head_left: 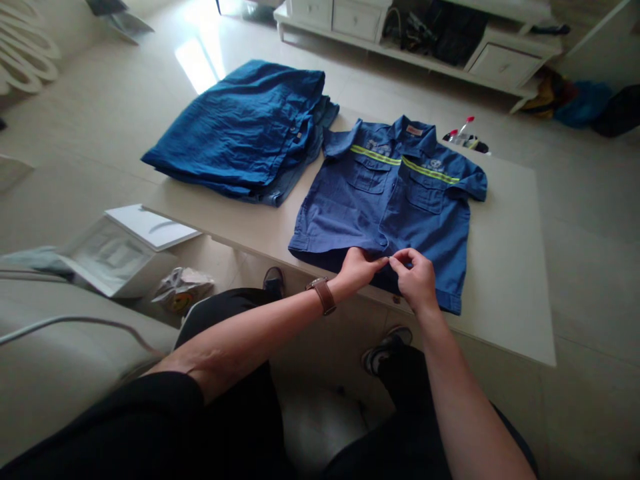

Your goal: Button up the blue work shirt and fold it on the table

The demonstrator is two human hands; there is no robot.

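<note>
Close together, the left hand and right hand pinch the lower front edge of a softly creased blue shirt on a smooth pale table.

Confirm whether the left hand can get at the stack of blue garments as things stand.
Likely yes, if freed: the left hand grips the lower edge of the shirt, but only that low-lying shirt and tabletop seem to separate it from the stack of blue garments.
</note>
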